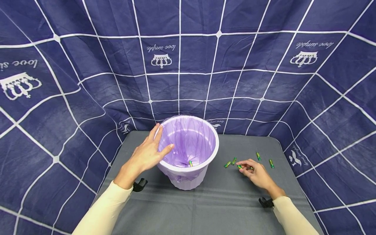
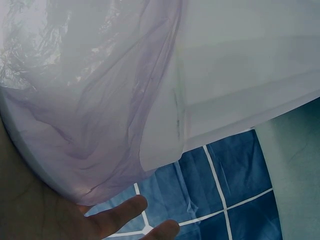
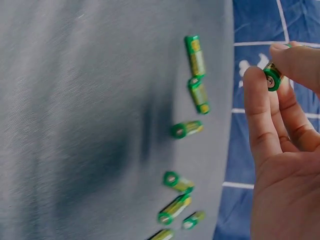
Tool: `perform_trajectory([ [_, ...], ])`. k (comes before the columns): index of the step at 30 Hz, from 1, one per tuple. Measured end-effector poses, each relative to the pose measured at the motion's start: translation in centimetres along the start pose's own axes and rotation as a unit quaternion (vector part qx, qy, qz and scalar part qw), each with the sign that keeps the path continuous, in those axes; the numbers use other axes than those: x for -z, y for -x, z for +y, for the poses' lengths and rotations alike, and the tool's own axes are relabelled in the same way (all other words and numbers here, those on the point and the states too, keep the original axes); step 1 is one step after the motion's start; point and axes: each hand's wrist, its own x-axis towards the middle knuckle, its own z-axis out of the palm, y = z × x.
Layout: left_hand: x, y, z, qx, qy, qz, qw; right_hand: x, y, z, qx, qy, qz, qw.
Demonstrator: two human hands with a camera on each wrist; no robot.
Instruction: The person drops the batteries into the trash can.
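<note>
A white bin (image 1: 202,167) lined with a thin purple bag (image 1: 185,143) stands on the grey table. My left hand (image 1: 145,155) rests at the bin's left rim, its fingers extended and the thumb reaching over the opening. In the left wrist view, two straight fingers (image 2: 117,217) show beside the bag-covered rim. To the right of the bin, my right hand (image 1: 257,174) pinches a small green-and-yellow battery (image 3: 272,79) between thumb and fingertips. One battery (image 1: 190,163) lies inside the bin on the bag. Several more batteries (image 3: 196,57) lie on the table near the right hand.
The grey cloth-covered table (image 1: 217,212) holds the bin and batteries. A blue curtain (image 1: 194,85) with white lines surrounds the back and sides. Loose batteries (image 1: 271,163) lie toward the table's right side. A black wrist strap (image 1: 265,202) sits on the right wrist.
</note>
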Motion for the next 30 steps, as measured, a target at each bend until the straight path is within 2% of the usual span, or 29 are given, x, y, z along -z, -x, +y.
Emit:
perform_trajectory([
  [9, 0.1, 0.0, 0.1, 0.001, 0.000, -0.001, 1.0000, 0.4, -1.9, -2.2, 0.013, -0.044, -0.008, 0.999],
  [17, 0.1, 0.0, 0.1, 0.001, 0.000, -0.002, 1.0000, 1.3, -3.8, -5.0, 0.028, -0.075, -0.009, 0.997],
  [30, 0.2, 0.0, 0.2, 0.001, 0.000, -0.004, 1.0000, 2.9, -6.8, -9.4, 0.098, -0.130, -0.001, 0.987],
])
